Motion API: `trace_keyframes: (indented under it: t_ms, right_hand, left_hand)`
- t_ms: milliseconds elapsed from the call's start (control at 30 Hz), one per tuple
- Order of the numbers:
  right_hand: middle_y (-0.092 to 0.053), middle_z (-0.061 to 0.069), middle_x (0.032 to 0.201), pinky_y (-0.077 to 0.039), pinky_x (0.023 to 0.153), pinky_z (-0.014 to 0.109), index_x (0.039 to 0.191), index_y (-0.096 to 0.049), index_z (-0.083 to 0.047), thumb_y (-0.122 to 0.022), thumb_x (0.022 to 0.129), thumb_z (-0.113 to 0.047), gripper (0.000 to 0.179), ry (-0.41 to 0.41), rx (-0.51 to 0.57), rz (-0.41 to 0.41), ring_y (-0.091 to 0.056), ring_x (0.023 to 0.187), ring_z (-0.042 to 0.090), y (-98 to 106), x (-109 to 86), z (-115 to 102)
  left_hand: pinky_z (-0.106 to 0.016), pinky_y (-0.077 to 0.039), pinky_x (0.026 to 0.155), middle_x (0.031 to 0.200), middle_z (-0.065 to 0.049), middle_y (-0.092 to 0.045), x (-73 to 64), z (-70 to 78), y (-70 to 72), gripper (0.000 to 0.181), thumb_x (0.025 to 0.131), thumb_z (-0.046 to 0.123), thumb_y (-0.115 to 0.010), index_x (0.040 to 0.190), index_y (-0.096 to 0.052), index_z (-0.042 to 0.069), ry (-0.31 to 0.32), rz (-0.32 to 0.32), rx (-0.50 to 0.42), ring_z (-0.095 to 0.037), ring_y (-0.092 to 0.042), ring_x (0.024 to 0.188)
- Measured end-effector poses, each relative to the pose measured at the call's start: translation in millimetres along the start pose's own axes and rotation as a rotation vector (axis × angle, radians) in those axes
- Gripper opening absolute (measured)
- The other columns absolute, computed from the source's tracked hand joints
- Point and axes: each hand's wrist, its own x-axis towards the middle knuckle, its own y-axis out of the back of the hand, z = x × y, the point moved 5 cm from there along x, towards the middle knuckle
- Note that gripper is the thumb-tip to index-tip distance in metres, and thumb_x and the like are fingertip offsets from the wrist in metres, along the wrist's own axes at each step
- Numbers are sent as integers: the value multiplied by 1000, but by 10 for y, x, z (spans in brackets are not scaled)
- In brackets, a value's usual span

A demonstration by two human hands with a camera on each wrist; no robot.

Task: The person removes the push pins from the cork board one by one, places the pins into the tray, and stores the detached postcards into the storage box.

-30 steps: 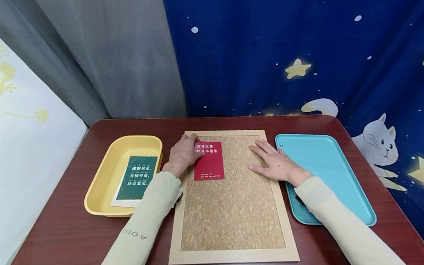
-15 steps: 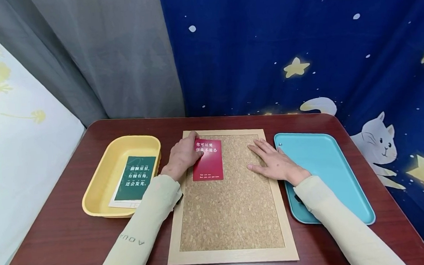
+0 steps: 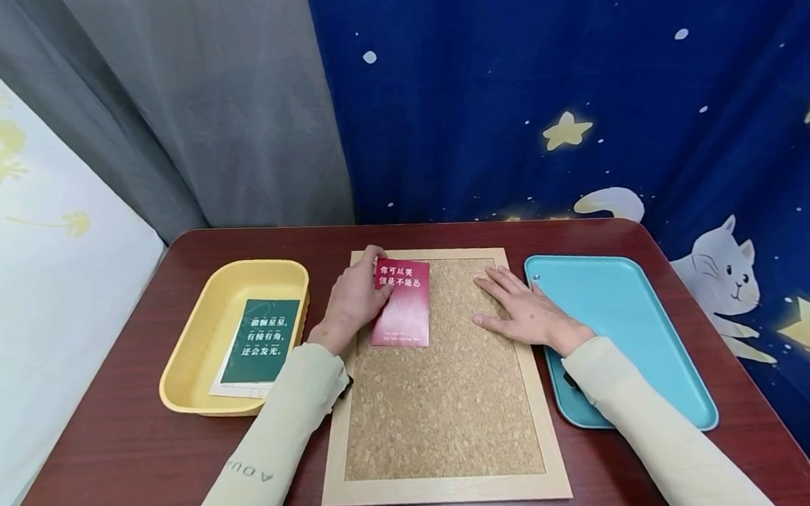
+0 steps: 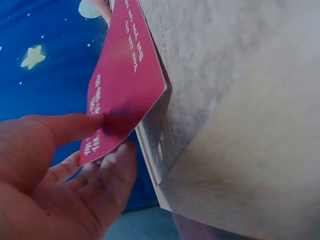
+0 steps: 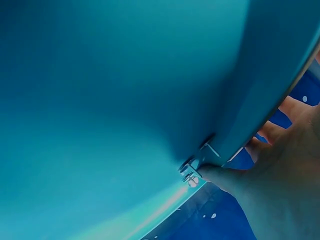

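Observation:
My left hand pinches the upper left of a red card with white writing, thumb on top and fingers beneath. The card tilts above the upper left of a wood-framed cork board, its top raised. In the left wrist view the thumb presses the card's printed face, and a gap shows between its near part and the board. With fingers spread, my right hand rests on the board's upper right, touching cork and frame.
Left of the board, a yellow basket holds a green card atop a white one. On the right lies a blue tray; several thumbtacks sit near its corner in the right wrist view. Curtains hang behind the table.
The red card has been lifted at its top and tilted, shifting slightly right with my left hand. My right hand stays in place.

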Motion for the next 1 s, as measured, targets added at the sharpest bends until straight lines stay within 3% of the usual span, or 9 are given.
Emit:
trace_keyframes:
  t_ms: [200,467,600,833,1000]
  right_hand:
    - [-12,6,177,-12,123,78,167,-24,-27,-53,99,-67,84,0,7,1,-6,165,32,5,-2,-4]
    - [-13,7,177,-12,123,78,167,-25,-26,-54,99,-67,84,2,0,-1,-7,165,33,13,-5,-9]
    - [-13,6,177,-12,123,78,167,-26,-27,-54,99,-67,84,2,2,1,-7,165,33,14,-6,-5]
    - [-12,5,177,-12,123,78,167,-26,-27,-53,99,-68,84,0,7,-2,-8,165,32,10,-6,3]
    - [-12,5,177,-11,124,77,167,-25,-28,-52,99,-69,84,-1,6,-5,-7,165,32,3,1,12]
  left_hand:
    - [-43,-65,87,125,-13,-67,-39,75,31,60,96,16,-75,146,-42,23,-54,44,-93,-28,-69,104]
    - [-42,-65,88,131,-11,-62,-112,180,59,64,97,11,-73,151,-42,26,-118,82,-172,-26,-65,111]
    - [-41,-64,89,135,-10,-61,-136,208,63,67,97,10,-72,154,-41,27,-142,89,-179,-25,-64,110]
    - [-45,-61,100,153,-8,-54,-166,207,77,67,97,12,-72,156,-43,27,-152,109,-160,-27,-59,126]
    - [-42,-64,92,150,-8,-56,-176,173,82,65,97,12,-73,154,-46,25,-165,133,-169,-25,-62,118]
